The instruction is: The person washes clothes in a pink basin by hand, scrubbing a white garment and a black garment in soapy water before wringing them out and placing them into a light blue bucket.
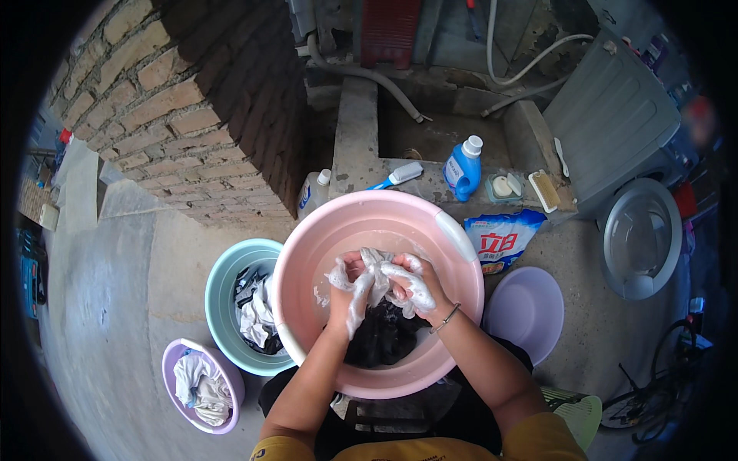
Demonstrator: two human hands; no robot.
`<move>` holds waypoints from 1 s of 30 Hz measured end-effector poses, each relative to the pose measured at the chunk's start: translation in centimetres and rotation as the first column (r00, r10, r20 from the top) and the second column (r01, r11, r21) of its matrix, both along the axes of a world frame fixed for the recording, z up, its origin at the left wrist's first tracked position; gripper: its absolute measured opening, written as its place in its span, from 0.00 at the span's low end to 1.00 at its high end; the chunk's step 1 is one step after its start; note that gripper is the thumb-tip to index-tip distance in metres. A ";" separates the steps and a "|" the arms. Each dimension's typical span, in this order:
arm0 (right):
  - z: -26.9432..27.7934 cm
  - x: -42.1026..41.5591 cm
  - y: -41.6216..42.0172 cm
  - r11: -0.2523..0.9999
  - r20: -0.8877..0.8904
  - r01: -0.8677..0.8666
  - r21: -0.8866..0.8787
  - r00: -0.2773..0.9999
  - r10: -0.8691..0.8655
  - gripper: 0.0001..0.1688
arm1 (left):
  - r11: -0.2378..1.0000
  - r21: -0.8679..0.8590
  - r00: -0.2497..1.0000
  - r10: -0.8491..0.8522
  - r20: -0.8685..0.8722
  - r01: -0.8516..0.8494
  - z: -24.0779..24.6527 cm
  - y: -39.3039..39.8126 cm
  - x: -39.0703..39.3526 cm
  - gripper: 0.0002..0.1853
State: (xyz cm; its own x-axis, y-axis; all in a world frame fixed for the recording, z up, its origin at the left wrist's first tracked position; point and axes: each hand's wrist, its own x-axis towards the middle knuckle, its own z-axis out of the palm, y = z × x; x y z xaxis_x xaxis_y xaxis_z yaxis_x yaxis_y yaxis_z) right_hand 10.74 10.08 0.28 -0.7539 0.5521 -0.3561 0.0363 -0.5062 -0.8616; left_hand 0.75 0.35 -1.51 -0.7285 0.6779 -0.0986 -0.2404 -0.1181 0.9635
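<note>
A large pink plastic basin [377, 386] stands in front of me, holding shallow water. Above it, both of my hands grip a wet, light grey cloth [377, 279] covered in white suds. My left hand [350, 282] holds the cloth's left part, with foam running down to the wrist. My right hand [416, 282] holds the right part; thick foam lies over its fingers, and a metal bracelet circles that wrist. Below the hands, a dark cloth [383, 340] lies in the basin water. The fingertips are partly hidden by cloth and foam.
Left are a teal basin [216, 311] and a small purple basin [167, 369], both with clothes. Right is a purple basin [527, 317]. Beyond stand a blue detergent bottle [463, 170], a brush [398, 174], a soap dish [503, 187], a scrubbing brush [543, 191], a detergent bag [501, 239] and a washing machine [617, 115].
</note>
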 end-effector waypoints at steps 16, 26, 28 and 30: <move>0.4 0.1 0.2 0.999 -0.040 -0.005 0.032 0.999 0.006 0.06 | 0.971 0.054 0.922 -0.239 0.306 0.234 1.0 -1.0 -0.9 0.03; -1.7 0.9 0.5 0.996 0.166 -0.080 0.040 0.983 0.073 0.06 | 0.882 0.472 0.674 -0.338 0.657 -0.018 0.6 -1.2 -3.6 0.08; -2.9 0.6 0.7 0.979 0.125 0.066 0.193 0.988 -0.091 0.06 | 0.907 0.421 0.688 -0.327 0.648 0.035 0.5 -1.3 -3.6 0.07; -2.2 0.4 1.1 0.911 0.160 0.131 0.391 0.965 -0.207 0.06 | 0.940 0.329 0.762 -0.276 0.586 0.088 0.7 -1.2 -3.3 0.06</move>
